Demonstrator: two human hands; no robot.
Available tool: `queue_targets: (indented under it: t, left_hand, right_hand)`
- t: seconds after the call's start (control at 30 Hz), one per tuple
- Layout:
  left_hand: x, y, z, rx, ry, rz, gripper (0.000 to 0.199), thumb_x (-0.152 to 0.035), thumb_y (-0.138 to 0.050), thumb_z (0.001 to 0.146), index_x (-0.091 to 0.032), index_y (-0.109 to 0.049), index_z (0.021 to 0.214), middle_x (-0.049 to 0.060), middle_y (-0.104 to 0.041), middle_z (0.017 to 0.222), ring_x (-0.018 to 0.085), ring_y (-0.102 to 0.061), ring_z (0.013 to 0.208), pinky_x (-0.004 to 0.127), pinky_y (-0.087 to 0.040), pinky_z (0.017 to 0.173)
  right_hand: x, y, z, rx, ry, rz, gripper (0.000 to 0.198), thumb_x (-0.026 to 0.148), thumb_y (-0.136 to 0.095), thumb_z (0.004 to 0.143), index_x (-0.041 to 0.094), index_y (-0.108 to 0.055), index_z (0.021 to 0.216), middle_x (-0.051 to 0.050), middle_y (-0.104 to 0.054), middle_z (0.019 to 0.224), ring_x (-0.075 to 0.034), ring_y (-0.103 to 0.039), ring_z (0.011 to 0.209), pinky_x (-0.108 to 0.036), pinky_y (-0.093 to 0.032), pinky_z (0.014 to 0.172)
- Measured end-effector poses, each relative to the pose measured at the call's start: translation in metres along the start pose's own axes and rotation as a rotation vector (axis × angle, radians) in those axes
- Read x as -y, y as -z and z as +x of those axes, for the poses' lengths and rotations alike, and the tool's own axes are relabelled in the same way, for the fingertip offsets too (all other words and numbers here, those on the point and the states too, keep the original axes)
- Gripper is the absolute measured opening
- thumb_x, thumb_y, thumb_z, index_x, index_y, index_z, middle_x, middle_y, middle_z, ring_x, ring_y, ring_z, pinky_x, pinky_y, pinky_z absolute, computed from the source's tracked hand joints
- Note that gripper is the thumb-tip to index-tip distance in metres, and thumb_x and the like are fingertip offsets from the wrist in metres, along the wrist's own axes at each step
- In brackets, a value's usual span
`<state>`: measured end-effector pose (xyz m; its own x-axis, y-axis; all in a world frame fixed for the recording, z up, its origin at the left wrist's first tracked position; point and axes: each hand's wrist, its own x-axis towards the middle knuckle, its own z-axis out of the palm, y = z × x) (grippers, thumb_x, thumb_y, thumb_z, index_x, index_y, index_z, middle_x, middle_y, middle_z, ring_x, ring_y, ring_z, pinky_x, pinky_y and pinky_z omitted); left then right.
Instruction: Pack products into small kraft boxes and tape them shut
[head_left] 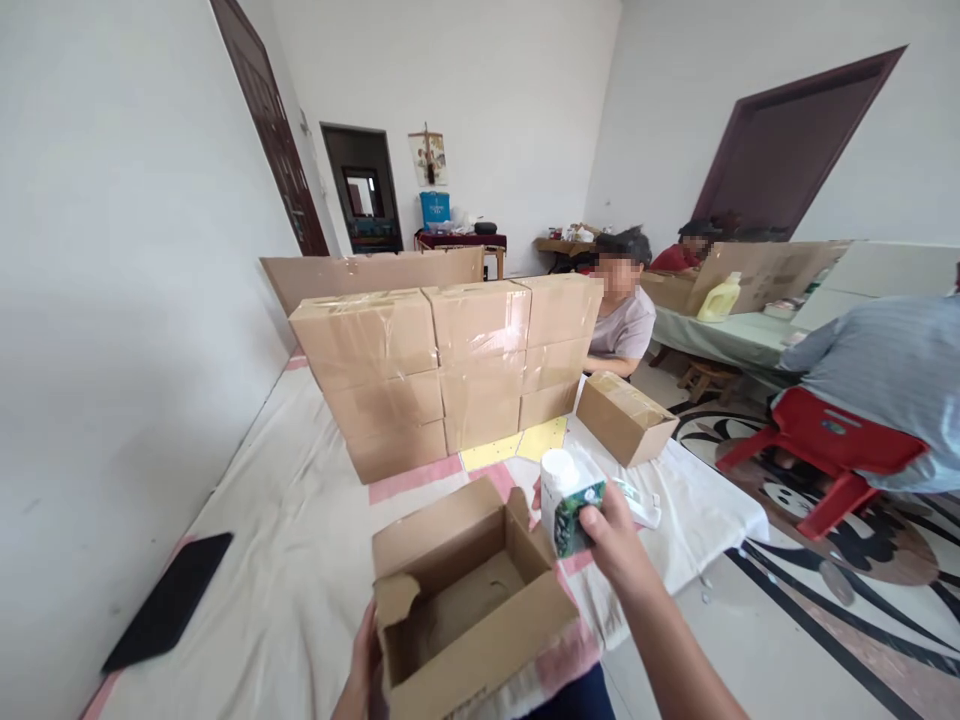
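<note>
My right hand (611,525) is closed around a squarish white-and-green bottle (571,515) with a round white cap. It is held up just beyond the right rim of an open cardboard box (480,590). The flaps of the box are up, and its visible inside holds nothing but its brown bottom. Against the box's left side, my left hand (362,650) grips it; part of the fingers is hidden behind the wall. Behind the bottle lies a white item in clear wrap (641,500), partly covered by my right hand.
Taped cardboard boxes (480,360) stand stacked in front of me on the cloth-covered surface (277,540). A single closed box (628,415) sits to their right. A black flat panel (169,600) lies far left. One person sits behind the stack; others sit at a table on the right.
</note>
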<state>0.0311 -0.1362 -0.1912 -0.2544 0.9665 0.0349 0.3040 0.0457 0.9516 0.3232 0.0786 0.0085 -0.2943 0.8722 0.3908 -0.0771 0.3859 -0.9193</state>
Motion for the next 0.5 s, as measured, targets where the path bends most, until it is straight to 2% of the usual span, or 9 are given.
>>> queue_targets:
  t: [0.13, 0.23, 0.3, 0.33, 0.43, 0.5]
  left_hand:
    - [-0.015, -0.013, 0.008, 0.138, -0.050, 0.046, 0.149, -0.055, -0.092, 0.058, -0.038, 0.016, 0.159, 0.012, -0.006, 0.170, 0.041, -0.015, 0.153, 0.060, -0.024, 0.123]
    - [-0.033, -0.010, 0.014, 0.163, -0.063, 0.035, 0.142, -0.055, -0.087, 0.068, -0.037, 0.022, 0.157, 0.018, -0.007, 0.169, 0.040, -0.018, 0.153, 0.062, -0.027, 0.121]
    - [-0.049, -0.006, 0.013, 0.139, -0.128, 0.006, 0.135, -0.056, -0.082, 0.075, -0.037, 0.024, 0.156, 0.020, -0.007, 0.168, 0.039, -0.022, 0.153, 0.064, -0.032, 0.118]
    - [-0.058, -0.004, 0.012, 0.103, -0.188, 0.023, 0.132, -0.055, -0.080, 0.077, -0.036, 0.023, 0.157, 0.020, -0.005, 0.169, 0.039, -0.020, 0.153, 0.066, -0.030, 0.118]
    - [-0.085, 0.005, 0.008, -0.004, -0.330, 0.194, 0.130, -0.049, -0.085, 0.074, -0.033, 0.010, 0.161, 0.020, 0.002, 0.169, 0.041, -0.008, 0.156, 0.069, -0.021, 0.120]
    - [-0.103, 0.011, 0.008, -0.022, -0.401, 0.349, 0.126, -0.044, -0.088, 0.071, -0.032, -0.002, 0.162, 0.018, 0.002, 0.169, 0.043, -0.005, 0.155, 0.068, -0.022, 0.120]
  right_hand:
    - [0.048, 0.003, 0.023, 0.229, 0.085, -0.077, 0.063, 0.065, -0.069, 0.083, 0.022, -0.057, 0.128, -0.009, -0.068, 0.110, -0.024, -0.067, 0.088, -0.033, -0.058, 0.068]
    - [0.065, -0.003, 0.031, 0.347, 0.124, -0.236, 0.052, 0.051, -0.071, 0.086, 0.021, -0.056, 0.127, -0.007, -0.067, 0.106, -0.020, -0.065, 0.087, -0.029, -0.055, 0.069]
    - [0.068, -0.012, 0.034, 0.469, 0.149, -0.389, 0.048, 0.045, -0.074, 0.085, 0.020, -0.058, 0.122, -0.006, -0.067, 0.104, -0.020, -0.064, 0.089, -0.030, -0.053, 0.074]
    - [0.067, -0.017, 0.034, 0.550, 0.159, -0.480, 0.047, 0.043, -0.076, 0.084, 0.020, -0.058, 0.121, -0.005, -0.068, 0.103, -0.020, -0.064, 0.089, -0.030, -0.052, 0.075]
    - [0.060, -0.039, 0.032, 0.819, 0.199, -0.794, 0.041, 0.035, -0.076, 0.083, 0.021, -0.061, 0.118, -0.004, -0.070, 0.101, -0.023, -0.065, 0.091, -0.031, -0.049, 0.078]
    - [0.054, -0.055, 0.028, 0.993, 0.226, -0.974, 0.033, 0.032, -0.075, 0.084, 0.019, -0.063, 0.112, -0.005, -0.071, 0.097, -0.026, -0.067, 0.090, -0.032, -0.048, 0.077]
